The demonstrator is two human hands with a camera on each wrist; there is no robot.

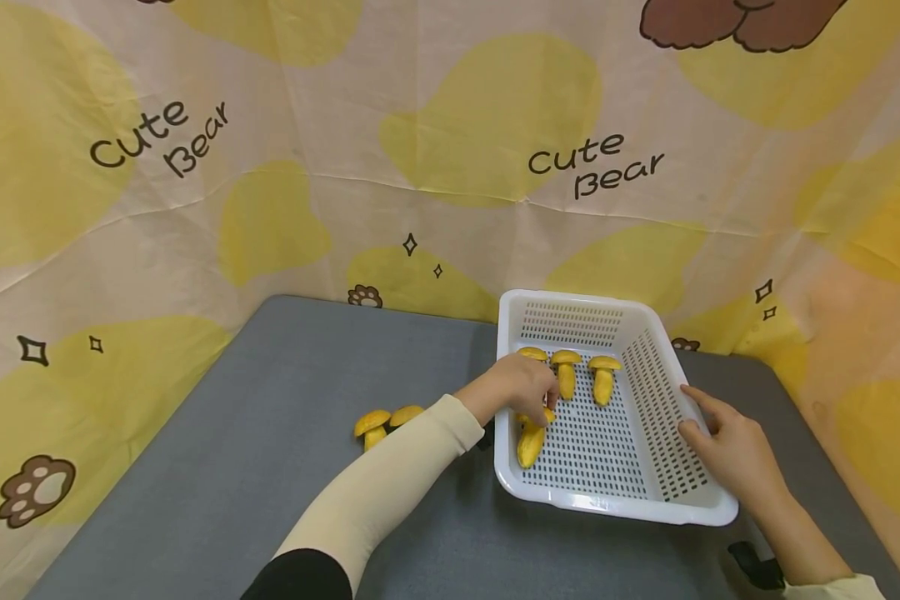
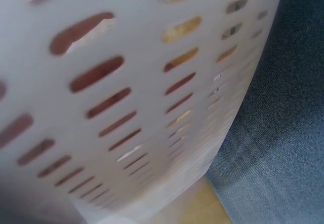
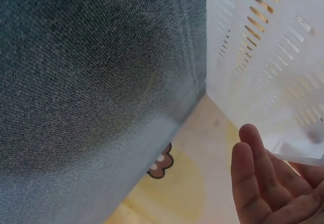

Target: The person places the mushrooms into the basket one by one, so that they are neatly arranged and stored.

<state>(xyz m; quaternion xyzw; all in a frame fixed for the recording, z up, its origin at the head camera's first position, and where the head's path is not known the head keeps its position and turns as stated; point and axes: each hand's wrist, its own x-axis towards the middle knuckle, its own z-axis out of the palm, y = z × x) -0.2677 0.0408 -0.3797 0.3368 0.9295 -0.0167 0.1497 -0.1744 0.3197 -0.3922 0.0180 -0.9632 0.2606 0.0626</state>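
Note:
A white slotted plastic basket (image 1: 592,500) stands on the table. My left hand (image 1: 521,385) reaches over its left wall, thumb and fingertips pinching the cap of a yellow mushroom (image 1: 531,443) near the front left corner. Three more mushrooms lie farther back inside: one partly hidden (image 1: 532,353), a middle one (image 1: 566,379) and a right one (image 1: 603,383). On the right rim, my right hand (image 1: 735,450) holds the basket, thumb inside and fingers outside; its fingers (image 3: 245,168) look fairly straight. In the left wrist view the basket wall (image 2: 136,67) hides the left hand.
Left of the basket, two yellow mushrooms, a nearer one (image 1: 372,423) and another (image 1: 406,415), lie on the grey table (image 1: 270,400), partly covered by the left sleeve (image 1: 397,475). A printed cloth (image 1: 435,125) hangs behind the table.

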